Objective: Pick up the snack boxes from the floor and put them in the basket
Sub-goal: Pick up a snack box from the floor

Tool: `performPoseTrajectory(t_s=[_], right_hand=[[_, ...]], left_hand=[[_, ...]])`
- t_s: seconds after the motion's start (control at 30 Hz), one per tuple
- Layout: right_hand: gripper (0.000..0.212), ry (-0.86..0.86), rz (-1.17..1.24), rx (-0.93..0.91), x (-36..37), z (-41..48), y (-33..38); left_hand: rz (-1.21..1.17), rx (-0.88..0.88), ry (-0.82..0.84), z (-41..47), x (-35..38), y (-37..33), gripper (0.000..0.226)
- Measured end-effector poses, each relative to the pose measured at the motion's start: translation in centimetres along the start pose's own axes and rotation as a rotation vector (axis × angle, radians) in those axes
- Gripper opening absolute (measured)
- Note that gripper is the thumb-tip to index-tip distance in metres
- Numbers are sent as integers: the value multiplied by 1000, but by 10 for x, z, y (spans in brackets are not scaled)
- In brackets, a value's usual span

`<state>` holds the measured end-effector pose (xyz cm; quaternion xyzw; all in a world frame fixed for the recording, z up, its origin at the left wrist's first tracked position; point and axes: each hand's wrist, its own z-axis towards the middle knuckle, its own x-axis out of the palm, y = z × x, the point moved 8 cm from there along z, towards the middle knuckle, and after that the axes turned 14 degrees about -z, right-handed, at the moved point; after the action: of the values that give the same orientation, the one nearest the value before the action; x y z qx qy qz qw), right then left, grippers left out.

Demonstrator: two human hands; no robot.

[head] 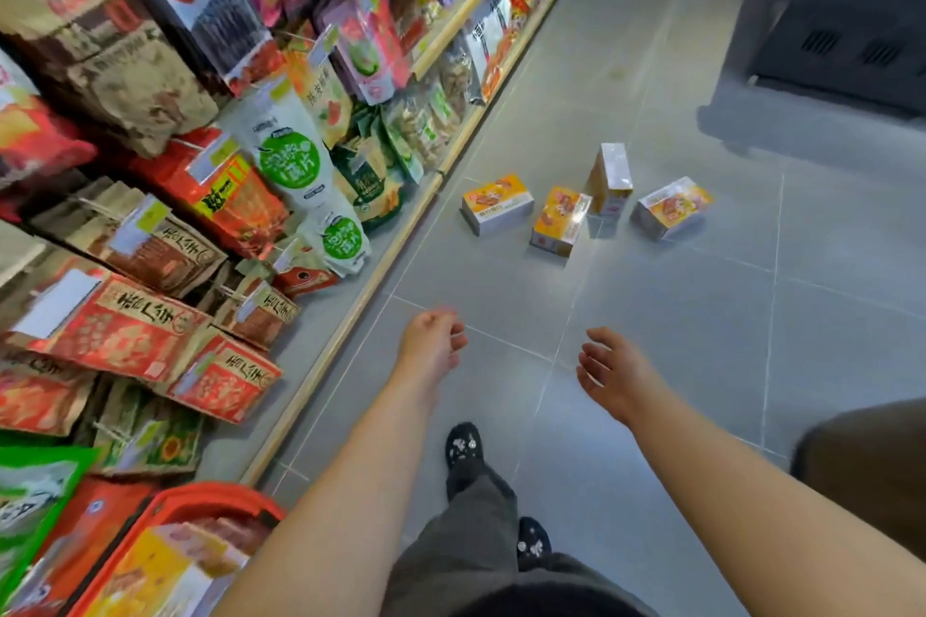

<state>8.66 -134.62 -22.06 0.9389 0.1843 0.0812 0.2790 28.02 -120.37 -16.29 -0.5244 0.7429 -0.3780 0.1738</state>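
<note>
Several yellow-and-orange snack boxes lie on the grey tiled floor ahead of me: one nearest the shelf (497, 202), one tilted beside it (560, 219), one standing upright (610, 178), and one at the right (671, 206). My left hand (432, 339) hangs over the floor with loosely curled fingers, holding nothing. My right hand (615, 372) is spread, fingers relaxed, also holding nothing. Both hands are well short of the boxes. A red basket (210, 502) sits at the lower left and holds at least one yellow snack box (150, 571).
Shelves packed with snack bags and cartons (210, 195) run along the left, with a wooden base edge (381, 276). A dark cabinet or bin (842, 5) stands at the far right. My feet in dark shoes (463, 448) are below the hands.
</note>
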Motion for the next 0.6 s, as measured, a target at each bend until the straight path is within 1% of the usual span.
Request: performPoseTrajectory(t_s=[0.2, 0.27, 0.33, 0.43, 0.6], right_hand=[[16, -22, -25, 30, 7, 52, 54], [16, -37, -24, 37, 9, 72, 77], [16, -68, -12, 43, 7, 89, 100], [16, -88, 37, 43, 7, 111, 132], [9, -121, 96, 81, 0, 148, 172]], left_hand=[[51, -24, 15, 74, 50, -33, 18], [65, -18, 33, 103, 71, -53, 14], [75, -17, 43, 129, 92, -71, 12], [120, -14, 68, 161, 123, -94, 14], [168, -74, 80, 206, 172, -105, 18]])
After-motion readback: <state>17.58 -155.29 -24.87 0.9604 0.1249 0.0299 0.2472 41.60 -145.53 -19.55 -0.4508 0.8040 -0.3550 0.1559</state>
